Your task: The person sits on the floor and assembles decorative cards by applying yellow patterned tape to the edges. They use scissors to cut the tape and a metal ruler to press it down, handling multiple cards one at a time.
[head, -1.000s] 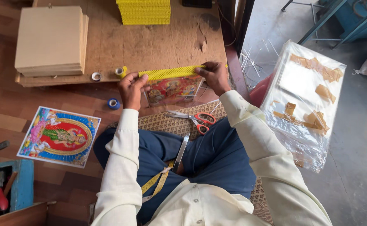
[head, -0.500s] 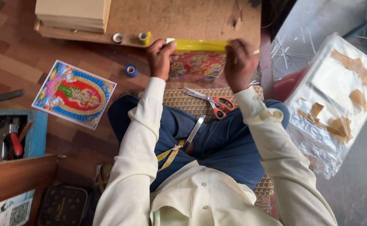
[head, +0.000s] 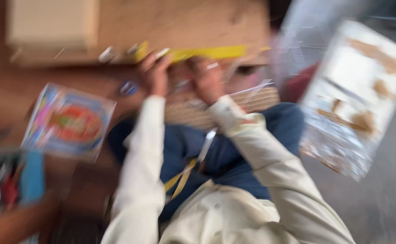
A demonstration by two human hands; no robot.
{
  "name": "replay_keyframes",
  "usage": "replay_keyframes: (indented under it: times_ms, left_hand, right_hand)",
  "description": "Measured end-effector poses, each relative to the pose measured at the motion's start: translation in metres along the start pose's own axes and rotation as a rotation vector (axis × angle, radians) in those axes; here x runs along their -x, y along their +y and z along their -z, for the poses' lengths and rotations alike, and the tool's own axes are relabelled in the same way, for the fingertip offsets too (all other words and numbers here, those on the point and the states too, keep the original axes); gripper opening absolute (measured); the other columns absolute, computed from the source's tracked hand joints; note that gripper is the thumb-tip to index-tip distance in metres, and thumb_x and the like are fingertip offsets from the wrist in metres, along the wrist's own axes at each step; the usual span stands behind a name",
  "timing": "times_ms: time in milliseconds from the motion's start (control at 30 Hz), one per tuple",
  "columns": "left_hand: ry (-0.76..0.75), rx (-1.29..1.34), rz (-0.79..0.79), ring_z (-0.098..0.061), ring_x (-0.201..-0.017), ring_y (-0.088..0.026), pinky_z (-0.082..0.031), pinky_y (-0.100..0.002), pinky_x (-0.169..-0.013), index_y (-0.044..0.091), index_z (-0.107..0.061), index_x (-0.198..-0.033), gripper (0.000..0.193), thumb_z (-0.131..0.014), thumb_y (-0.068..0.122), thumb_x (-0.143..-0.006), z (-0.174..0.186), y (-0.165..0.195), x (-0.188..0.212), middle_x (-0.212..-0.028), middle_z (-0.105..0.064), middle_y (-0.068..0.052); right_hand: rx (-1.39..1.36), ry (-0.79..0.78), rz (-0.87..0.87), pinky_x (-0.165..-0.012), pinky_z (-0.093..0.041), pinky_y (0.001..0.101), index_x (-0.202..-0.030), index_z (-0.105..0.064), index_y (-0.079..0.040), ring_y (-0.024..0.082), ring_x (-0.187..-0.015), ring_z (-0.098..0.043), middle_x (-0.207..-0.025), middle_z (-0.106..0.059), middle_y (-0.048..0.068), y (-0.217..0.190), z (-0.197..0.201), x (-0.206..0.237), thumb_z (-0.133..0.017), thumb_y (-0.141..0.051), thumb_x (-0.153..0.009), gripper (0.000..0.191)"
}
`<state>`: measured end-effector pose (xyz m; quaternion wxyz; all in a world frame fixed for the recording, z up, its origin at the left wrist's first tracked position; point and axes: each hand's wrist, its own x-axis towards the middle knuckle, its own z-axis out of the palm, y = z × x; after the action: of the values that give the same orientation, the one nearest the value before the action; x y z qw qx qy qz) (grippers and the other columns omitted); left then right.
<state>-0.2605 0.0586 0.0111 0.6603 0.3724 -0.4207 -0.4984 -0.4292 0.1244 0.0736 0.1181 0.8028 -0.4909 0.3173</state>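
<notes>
Frame heavily motion-blurred. Both hands up at the near edge of the wooden board (head: pixel 130 22), by a yellow strip (head: pixel 207 53). Left hand (head: pixel 155 74) and right hand (head: pixel 205 79) sit close together over a colourful picture (head: pixel 182 81); whether either grip is clenched on it or released, cannot tell. A 2nd colourful print (head: pixel 69 121) lies on the floor left of the person's knee; a plastic-wrapped sheet (head: pixel 360 95) lies to the right.

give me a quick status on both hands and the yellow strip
Left hand and right hand close together at the yellow strip, grip unclear through blur. Colourful picture lies apart on the floor.
</notes>
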Motion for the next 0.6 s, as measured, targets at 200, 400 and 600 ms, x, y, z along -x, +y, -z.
replay_keyframes:
  times_ms: [200,400,600]
  left_hand:
    - [-0.040,0.173,0.276,-0.066,-0.102,-0.025,-0.061,-0.044,-0.092,0.005,-0.062,-0.107,0.013,-0.068,0.000,-0.096,-0.001,0.018,0.015,-0.110,-0.065,-0.008]
    - [-0.167,0.029,0.146,-0.068,-0.101,-0.025,-0.068,-0.044,-0.088,-0.004,-0.057,-0.105,0.009,-0.063,-0.007,-0.110,0.002,0.042,0.029,-0.112,-0.064,-0.014]
    - [-0.160,0.071,0.138,-0.065,-0.098,-0.025,-0.068,-0.044,-0.087,-0.005,-0.056,-0.107,0.008,-0.062,-0.009,-0.110,0.012,0.031,0.023,-0.113,-0.062,-0.015]
  right_hand:
    - [-0.081,0.190,0.121,-0.102,-0.055,0.0443,-0.112,-0.071,-0.011,0.031,-0.118,-0.062,-0.122,-0.064,0.009,0.027,0.006,0.023,-0.071,-0.020,-0.083,0.031]
    - [0.065,0.086,0.098,-0.095,-0.056,0.0378,-0.119,-0.072,-0.009,0.024,-0.111,-0.062,-0.113,-0.062,0.006,0.045,0.038,0.021,-0.070,-0.020,-0.085,0.036]
    - [0.096,0.078,0.100,-0.088,-0.055,0.0351,-0.121,-0.072,-0.009,0.022,-0.107,-0.062,-0.112,-0.062,0.004,0.084,0.058,0.036,-0.068,-0.019,-0.086,0.037]
